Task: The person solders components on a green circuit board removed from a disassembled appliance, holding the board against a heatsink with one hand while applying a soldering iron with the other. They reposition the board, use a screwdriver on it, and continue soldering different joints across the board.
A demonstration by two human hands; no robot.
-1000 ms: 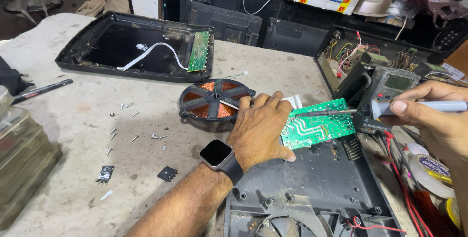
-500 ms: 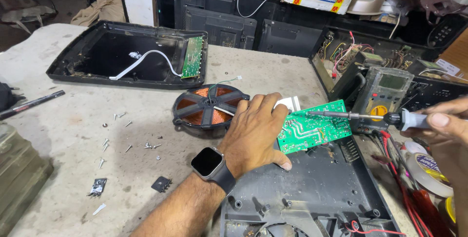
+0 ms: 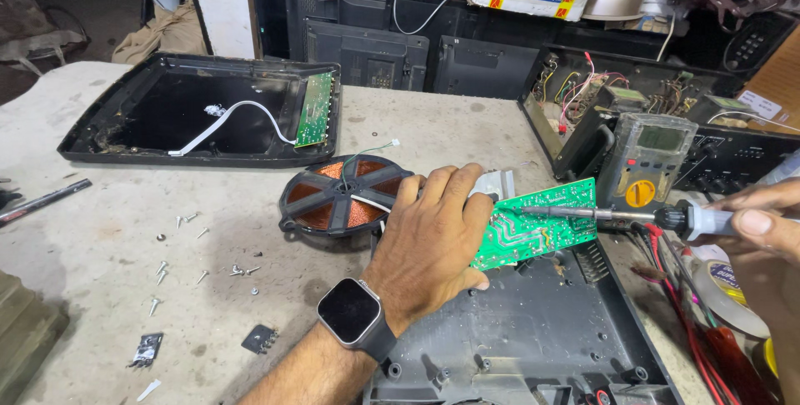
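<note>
The left hand (image 3: 433, 234) grips the green circuit board (image 3: 537, 222) tilted over the black casing (image 3: 533, 347) on the tabletop (image 3: 108, 247), while the right hand's (image 3: 762, 222) fingers pinch a soldering iron (image 3: 633, 217) touching it.

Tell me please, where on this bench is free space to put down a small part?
Bare bench lies between the black tray, the copper coil and the open chassis. Another patch lies left of the loose screws. It is crowded at right: the left hand holds the green board, the right hand holds the soldering iron, beside the multimeter.
</note>
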